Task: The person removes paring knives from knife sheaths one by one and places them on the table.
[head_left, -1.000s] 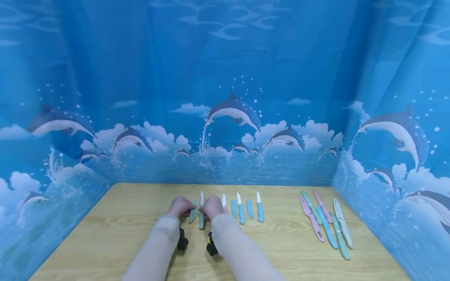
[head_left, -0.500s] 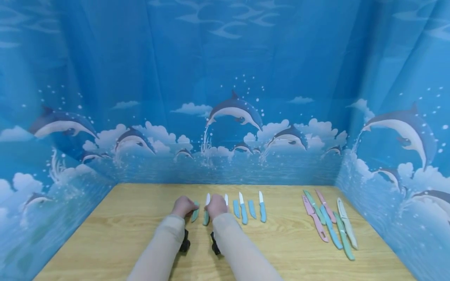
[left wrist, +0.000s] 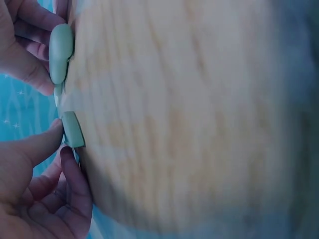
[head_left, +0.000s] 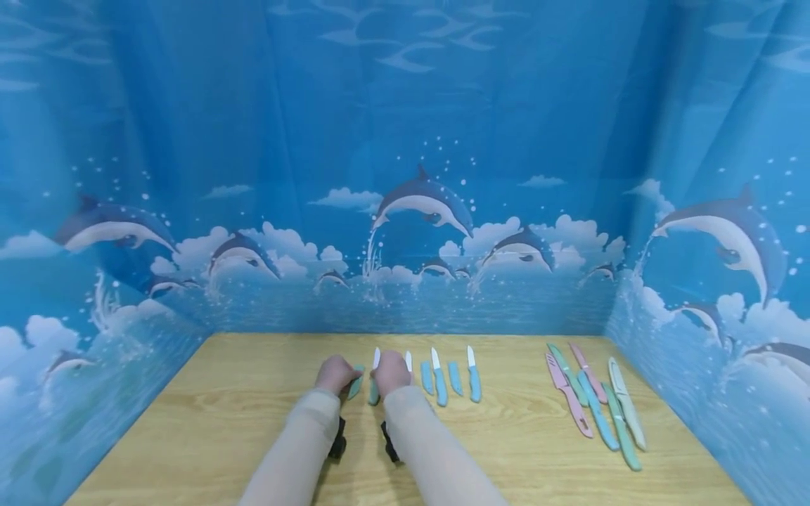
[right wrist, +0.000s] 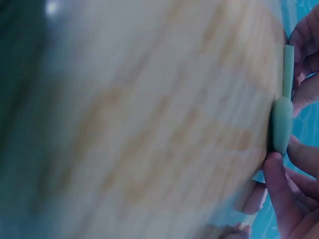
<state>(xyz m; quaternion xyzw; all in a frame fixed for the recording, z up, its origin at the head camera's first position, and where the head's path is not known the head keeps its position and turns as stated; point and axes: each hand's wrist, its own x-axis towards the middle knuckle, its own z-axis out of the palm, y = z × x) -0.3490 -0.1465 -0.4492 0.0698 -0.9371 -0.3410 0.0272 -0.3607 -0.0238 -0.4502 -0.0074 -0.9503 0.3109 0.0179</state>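
The left hand [head_left: 333,374] pinches a green sheath [head_left: 356,383] and the right hand [head_left: 390,372] grips a green knife [head_left: 375,383] mid-table [head_left: 190,429] — the bare blade could nick a finger if either slips.

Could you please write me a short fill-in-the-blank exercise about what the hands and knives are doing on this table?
1. The left hand holds a green ____, now off its blade.
2. The right hand holds the green knife by its ____.
3. The bare blade of that knife is ____ in colour.
4. The pile of sheathed knives lies on the table's ____ side.

Missing words: sheath; handle; white; right
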